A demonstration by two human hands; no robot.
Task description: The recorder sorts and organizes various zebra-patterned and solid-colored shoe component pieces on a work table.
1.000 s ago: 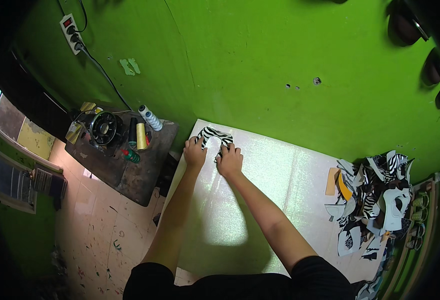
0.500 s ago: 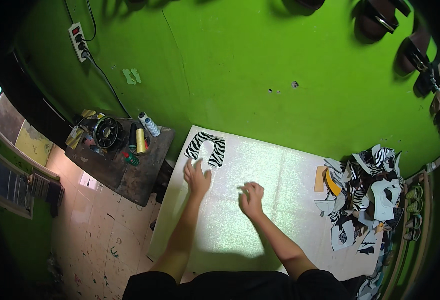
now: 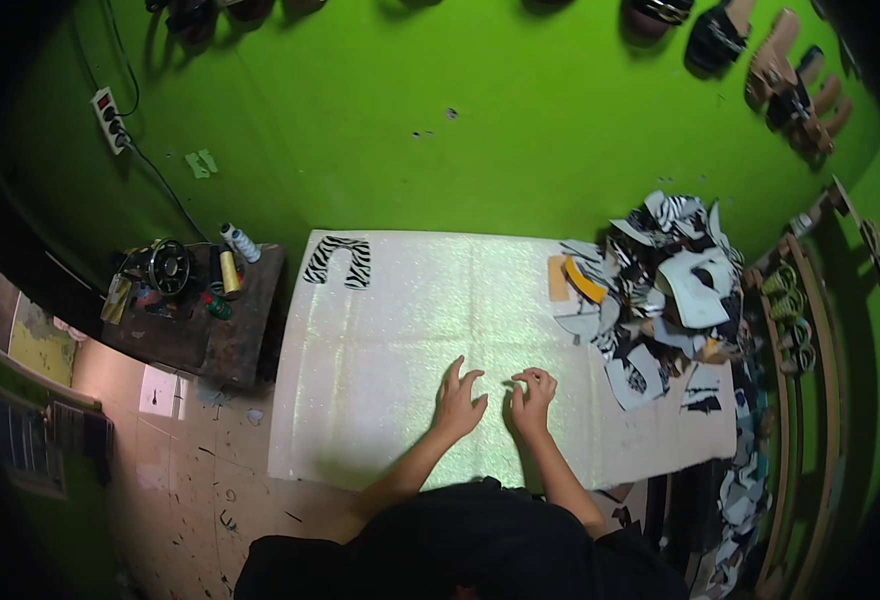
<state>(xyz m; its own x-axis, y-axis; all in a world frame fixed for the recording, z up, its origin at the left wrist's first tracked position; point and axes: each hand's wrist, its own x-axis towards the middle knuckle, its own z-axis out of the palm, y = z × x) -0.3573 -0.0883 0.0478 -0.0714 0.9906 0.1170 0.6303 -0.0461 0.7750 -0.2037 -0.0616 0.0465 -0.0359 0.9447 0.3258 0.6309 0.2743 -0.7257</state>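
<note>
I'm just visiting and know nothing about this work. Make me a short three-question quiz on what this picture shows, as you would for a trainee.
1. True or false: the zebra-striped cut fabric piece lies at the far left corner of the pale glittery sheet, apart from both hands.
2. Which hand has its fingers spread on the sheet? A the left hand; B the right hand; C neither.
3. Fill in: the heap of striped and white scraps lies on the person's ____ side.

Key: 1 true. 2 A; the right hand's fingers are curled, and whether they pinch anything is too small to tell. 3 right.
</note>
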